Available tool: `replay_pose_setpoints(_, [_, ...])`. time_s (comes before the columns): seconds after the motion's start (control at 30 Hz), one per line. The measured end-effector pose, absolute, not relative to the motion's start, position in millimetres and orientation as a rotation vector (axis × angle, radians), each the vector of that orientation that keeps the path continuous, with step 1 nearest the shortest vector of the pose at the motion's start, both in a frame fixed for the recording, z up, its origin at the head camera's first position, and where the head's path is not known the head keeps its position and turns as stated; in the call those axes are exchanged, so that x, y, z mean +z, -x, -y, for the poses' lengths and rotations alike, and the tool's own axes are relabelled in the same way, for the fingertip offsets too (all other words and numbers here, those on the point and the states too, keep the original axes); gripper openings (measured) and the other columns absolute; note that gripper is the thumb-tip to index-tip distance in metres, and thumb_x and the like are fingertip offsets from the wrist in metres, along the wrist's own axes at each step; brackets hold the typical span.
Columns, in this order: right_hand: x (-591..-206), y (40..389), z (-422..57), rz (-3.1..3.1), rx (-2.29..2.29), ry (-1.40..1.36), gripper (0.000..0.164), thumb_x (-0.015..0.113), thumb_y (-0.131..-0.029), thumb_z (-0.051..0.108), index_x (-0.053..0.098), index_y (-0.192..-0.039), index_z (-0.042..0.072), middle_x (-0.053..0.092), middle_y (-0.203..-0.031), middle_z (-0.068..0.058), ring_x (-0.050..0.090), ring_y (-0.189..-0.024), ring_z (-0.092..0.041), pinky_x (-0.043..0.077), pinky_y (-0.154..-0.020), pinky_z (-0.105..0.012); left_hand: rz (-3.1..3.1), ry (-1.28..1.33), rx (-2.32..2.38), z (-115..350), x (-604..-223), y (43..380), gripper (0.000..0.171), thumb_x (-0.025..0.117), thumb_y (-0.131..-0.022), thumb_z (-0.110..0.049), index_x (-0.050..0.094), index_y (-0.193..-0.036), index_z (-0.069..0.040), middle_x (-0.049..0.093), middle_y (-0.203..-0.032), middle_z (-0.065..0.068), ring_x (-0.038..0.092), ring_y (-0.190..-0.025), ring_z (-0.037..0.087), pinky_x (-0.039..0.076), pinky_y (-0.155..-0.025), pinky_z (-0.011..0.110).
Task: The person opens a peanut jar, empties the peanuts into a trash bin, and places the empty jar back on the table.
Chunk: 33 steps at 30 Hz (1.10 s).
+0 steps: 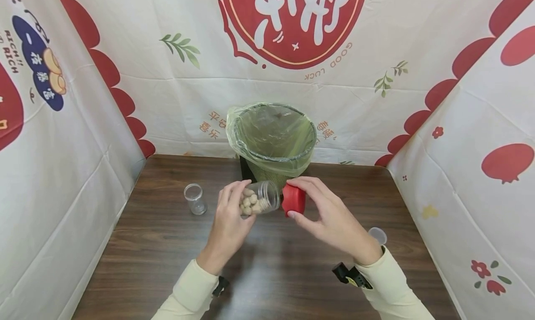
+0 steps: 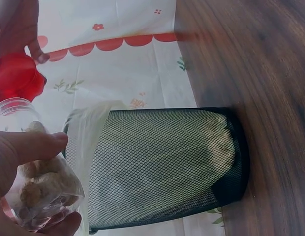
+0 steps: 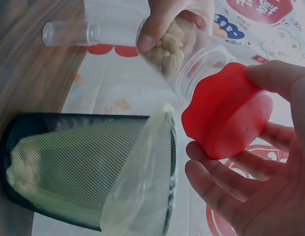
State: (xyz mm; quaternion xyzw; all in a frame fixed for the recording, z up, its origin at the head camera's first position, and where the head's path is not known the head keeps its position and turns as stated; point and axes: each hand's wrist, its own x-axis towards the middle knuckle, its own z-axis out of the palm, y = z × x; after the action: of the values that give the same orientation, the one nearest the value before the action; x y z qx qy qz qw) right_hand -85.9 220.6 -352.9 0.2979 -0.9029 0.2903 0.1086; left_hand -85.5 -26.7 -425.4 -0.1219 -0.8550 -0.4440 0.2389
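My left hand (image 1: 229,225) grips a clear plastic jar (image 1: 267,195), tipped on its side with its open mouth toward the right. Several pale brown, roundish pieces (image 1: 252,203) lie inside; in the left wrist view they fill the jar's lower part (image 2: 46,189). Between the thumb and fingers of my right hand (image 1: 330,218) is a red scalloped lid (image 1: 294,200), held close to the jar's mouth. In the right wrist view the lid (image 3: 228,113) overlaps the threaded rim. Both hands are raised in front of a mesh bin (image 2: 157,167).
A pale green bag (image 1: 271,129) lines the bin at the table's back edge. On the wooden table (image 1: 267,273), a small clear jar (image 1: 195,199) stands at left and a small clear round lid (image 1: 378,235) lies by my right wrist. Printed cloth (image 1: 355,101) hangs around three sides.
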Motion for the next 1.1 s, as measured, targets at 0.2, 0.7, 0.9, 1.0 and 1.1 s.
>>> replay_pose_setpoints(0.2, [-347,89,-231,2.65,0.786,-0.851,0.069,0.087,-0.092,0.024,0.056,-0.153,0.019,0.058,-0.152,0.0,0.059,-0.136,-0.017,0.06,-0.104,-0.045,2.331,0.288,-1.313,32,-422,88,0.081,0.092,-0.071,0.003,0.061,-0.145,-0.01,0.061,-0.14,0.016,0.061,-0.128,0.036,0.056,-0.108,0.054])
replay_pose_setpoints(0.7, [-336,100,-272,2.668,0.587,-0.754,0.071,0.084,-0.088,0.005,0.057,-0.153,0.013,0.055,-0.157,-0.012,0.058,-0.139,-0.03,0.059,-0.104,-0.054,2.178,0.181,-1.418,42,-417,92,0.082,0.097,-0.075,-0.011,0.057,-0.146,-0.006,0.065,-0.135,0.016,0.067,-0.124,0.032,0.056,-0.107,0.051])
replay_pose_setpoints(0.9, [-332,108,-291,2.705,0.54,-0.724,0.071,0.082,-0.087,0.001,0.056,-0.153,0.01,0.055,-0.155,-0.018,0.057,-0.138,-0.04,0.059,-0.099,-0.066,2.153,0.123,-1.402,47,-414,94,0.081,0.098,-0.073,-0.012,0.057,-0.142,-0.004,0.066,-0.132,0.018,0.066,-0.122,0.036,0.054,-0.106,0.055])
replay_pose_setpoints(1.0, [-333,115,-302,2.743,0.507,-0.691,0.072,0.082,-0.087,0.002,0.054,-0.153,0.008,0.055,-0.154,-0.019,0.056,-0.137,-0.041,0.059,-0.098,-0.066,2.161,0.076,-1.407,49,-413,94,0.08,0.098,-0.073,-0.014,0.057,-0.141,-0.004,0.066,-0.134,0.019,0.066,-0.123,0.036,0.054,-0.106,0.055])
replay_pose_setpoints(1.1, [-339,124,-314,2.785,0.486,-0.664,0.073,0.083,-0.087,0.002,0.052,-0.153,0.004,0.056,-0.152,-0.021,0.056,-0.136,-0.04,0.058,-0.1,-0.066,2.177,0.04,-1.422,51,-412,93,0.081,0.097,-0.073,-0.014,0.056,-0.142,-0.005,0.066,-0.135,0.018,0.066,-0.123,0.036,0.054,-0.106,0.054])
